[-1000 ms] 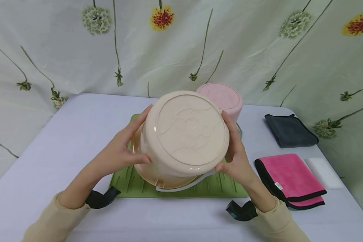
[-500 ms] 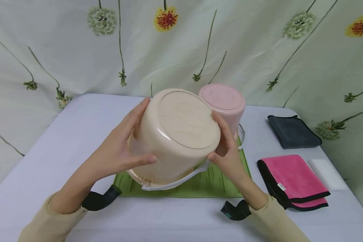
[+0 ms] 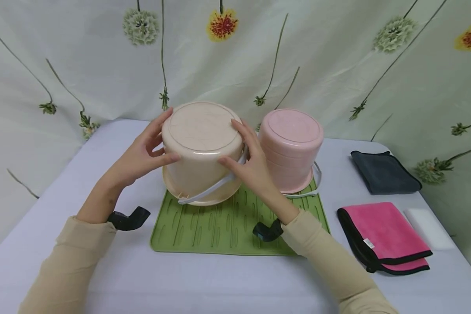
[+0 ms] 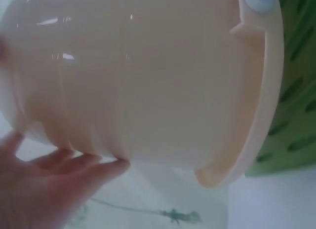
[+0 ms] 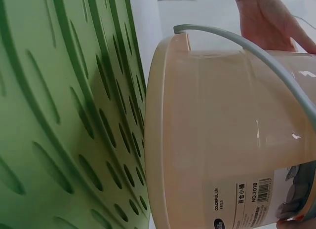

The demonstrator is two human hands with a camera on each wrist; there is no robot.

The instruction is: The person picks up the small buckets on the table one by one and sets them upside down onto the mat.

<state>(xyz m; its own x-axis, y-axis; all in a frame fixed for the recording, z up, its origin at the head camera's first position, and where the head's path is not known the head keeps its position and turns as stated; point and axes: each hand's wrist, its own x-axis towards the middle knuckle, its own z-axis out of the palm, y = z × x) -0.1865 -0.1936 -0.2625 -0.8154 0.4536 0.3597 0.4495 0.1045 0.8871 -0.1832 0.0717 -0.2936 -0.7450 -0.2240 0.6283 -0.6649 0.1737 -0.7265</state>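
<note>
A beige plastic bucket [image 3: 200,135] is upside down at the back left of the ribbed green mat [image 3: 208,231], its rim down at the mat. My left hand [image 3: 139,157] grips its left side near the base, thumb in front and fingers behind. On the right side my right hand [image 3: 253,163] holds it the same way. The bucket's pale grey handle [image 3: 212,188] slants across its front. In the right wrist view a printed label [image 5: 247,204] shows on its wall. Whether the whole rim touches the mat, I cannot tell.
An upside-down pink bucket [image 3: 290,152] stands close on the right, at the mat's back corner, its handle hanging out. Farther right on the white-covered table lie a dark folded cloth [image 3: 384,172], a pink cloth [image 3: 388,231] with black edging, and a white block [image 3: 428,226].
Both hands have carried the beige bucket away from me and to the left, from tilted to upside down and nearly level, lowering it to the mat. The pink bucket is now fully uncovered.
</note>
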